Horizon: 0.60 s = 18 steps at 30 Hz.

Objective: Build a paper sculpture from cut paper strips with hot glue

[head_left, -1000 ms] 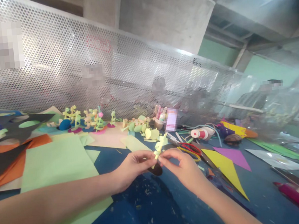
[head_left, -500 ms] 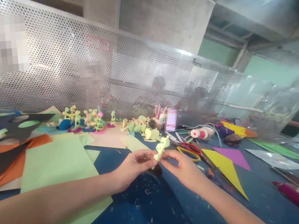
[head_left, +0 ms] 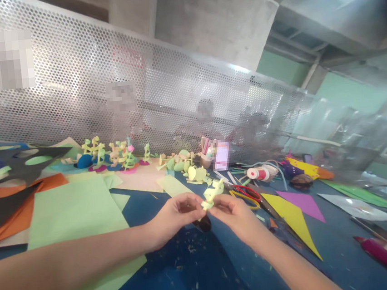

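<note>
Between my hands, above the blue table, is a small pale yellow-green paper figure (head_left: 214,190) with folded or curled strips. My left hand (head_left: 178,215) pinches its lower end between thumb and fingers. From the other side, the fingertips of my right hand (head_left: 236,211) close on the same figure. A dark oval object (head_left: 204,224) lies just below the fingers. Several similar paper figures (head_left: 129,158) stand on round coloured bases at the back left. Scissors with red and yellow handles (head_left: 248,193) rest right behind my right hand.
Light green sheets (head_left: 73,211) lie under and beside my left arm. Yellow paper (head_left: 291,217) and purple paper (head_left: 302,204) are on the right, with a magenta tool (head_left: 385,256), likely a glue gun, nearer me. A perforated metal screen (head_left: 71,84) runs behind the table (head_left: 192,272).
The paper figure has shifted slightly right and leans more to the right in my fingers. At the right edge, another person has moved mostly out of view.
</note>
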Each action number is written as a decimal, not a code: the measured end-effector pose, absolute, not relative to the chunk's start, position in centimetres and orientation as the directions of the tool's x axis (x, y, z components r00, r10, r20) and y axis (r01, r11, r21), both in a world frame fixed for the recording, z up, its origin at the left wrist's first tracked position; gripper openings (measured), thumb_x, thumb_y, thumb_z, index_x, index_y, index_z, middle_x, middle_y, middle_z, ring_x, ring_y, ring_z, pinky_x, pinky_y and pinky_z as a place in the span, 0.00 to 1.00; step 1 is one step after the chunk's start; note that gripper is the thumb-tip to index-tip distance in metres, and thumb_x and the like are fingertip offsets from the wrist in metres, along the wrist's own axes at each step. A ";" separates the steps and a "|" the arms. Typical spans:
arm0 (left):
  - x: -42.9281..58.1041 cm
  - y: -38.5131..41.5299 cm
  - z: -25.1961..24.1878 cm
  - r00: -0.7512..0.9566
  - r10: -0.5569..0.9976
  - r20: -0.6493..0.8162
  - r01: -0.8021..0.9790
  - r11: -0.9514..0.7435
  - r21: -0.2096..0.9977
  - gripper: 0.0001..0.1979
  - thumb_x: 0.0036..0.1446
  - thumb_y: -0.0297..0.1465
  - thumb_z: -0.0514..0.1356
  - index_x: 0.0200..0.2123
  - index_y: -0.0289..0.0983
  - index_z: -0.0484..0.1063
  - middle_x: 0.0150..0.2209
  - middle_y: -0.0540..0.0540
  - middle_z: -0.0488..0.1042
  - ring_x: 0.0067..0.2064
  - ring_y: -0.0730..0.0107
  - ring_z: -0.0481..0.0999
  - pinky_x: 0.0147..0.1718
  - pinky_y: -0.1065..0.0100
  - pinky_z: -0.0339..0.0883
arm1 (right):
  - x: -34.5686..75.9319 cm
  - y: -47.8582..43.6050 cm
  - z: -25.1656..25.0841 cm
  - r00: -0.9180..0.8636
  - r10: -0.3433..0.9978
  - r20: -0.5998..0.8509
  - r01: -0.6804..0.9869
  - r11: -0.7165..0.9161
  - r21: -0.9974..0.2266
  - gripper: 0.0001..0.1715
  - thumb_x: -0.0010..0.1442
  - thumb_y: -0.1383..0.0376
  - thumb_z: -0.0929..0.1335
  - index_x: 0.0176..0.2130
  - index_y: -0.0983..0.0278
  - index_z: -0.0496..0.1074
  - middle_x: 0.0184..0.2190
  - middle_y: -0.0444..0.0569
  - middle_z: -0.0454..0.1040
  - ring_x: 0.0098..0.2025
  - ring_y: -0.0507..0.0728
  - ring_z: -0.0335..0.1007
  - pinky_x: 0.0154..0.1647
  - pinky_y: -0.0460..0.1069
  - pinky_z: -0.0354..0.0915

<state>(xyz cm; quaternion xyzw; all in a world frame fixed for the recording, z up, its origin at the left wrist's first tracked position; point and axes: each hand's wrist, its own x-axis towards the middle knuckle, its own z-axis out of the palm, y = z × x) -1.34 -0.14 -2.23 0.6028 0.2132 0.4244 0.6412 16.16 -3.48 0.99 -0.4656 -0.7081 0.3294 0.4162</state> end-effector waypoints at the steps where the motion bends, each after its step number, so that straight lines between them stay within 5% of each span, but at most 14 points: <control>1: -1.4 -0.1 -2.2 0.548 0.801 0.239 -0.287 -0.089 0.954 0.12 0.46 0.34 0.64 0.35 0.36 0.71 0.31 0.50 0.71 0.34 0.73 0.68 0.36 0.70 0.61 | 16.1 -3.6 1.1 -0.226 0.934 0.276 0.384 0.346 -0.856 0.07 0.54 0.62 0.66 0.33 0.62 0.73 0.31 0.44 0.75 0.37 0.55 0.71 0.41 0.49 0.66; 18: -1.4 -0.5 -1.9 0.578 0.801 0.156 -0.343 0.065 0.937 0.11 0.49 0.36 0.63 0.32 0.36 0.67 0.29 0.52 0.67 0.32 0.75 0.69 0.35 0.70 0.64 | 16.2 -3.2 -0.1 -0.154 0.945 0.290 0.355 0.327 -0.876 0.07 0.55 0.65 0.66 0.35 0.62 0.72 0.35 0.46 0.75 0.39 0.53 0.71 0.44 0.49 0.66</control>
